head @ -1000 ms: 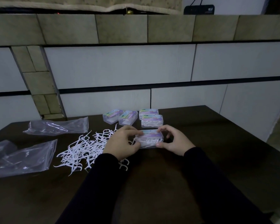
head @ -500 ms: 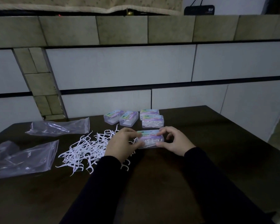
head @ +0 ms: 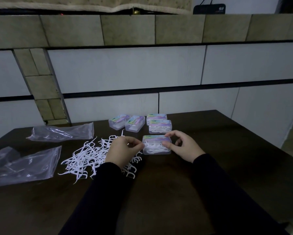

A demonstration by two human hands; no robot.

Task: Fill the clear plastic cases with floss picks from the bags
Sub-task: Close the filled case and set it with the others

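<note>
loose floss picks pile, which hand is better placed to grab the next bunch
Left. The left hand lies right over the pile of floss picks, while the right hand sits on the far side, pinching the filled case.

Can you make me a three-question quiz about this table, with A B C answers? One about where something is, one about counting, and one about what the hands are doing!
1. Where is the pile of loose floss picks?
A. Left of the held case
B. Right of the held case
C. On the floor

2. How many clear plastic cases are on the table?
A. Two
B. Five
C. Nine

3. What are the hands doing?
A. Resting flat
B. Both pinching the nearest case
C. Lifting a bag

Answers:
1 A, the picks lie under and beside the left hand.
2 B, four at the back plus the held one.
3 B, the left hand and right hand grip its ends.
</note>
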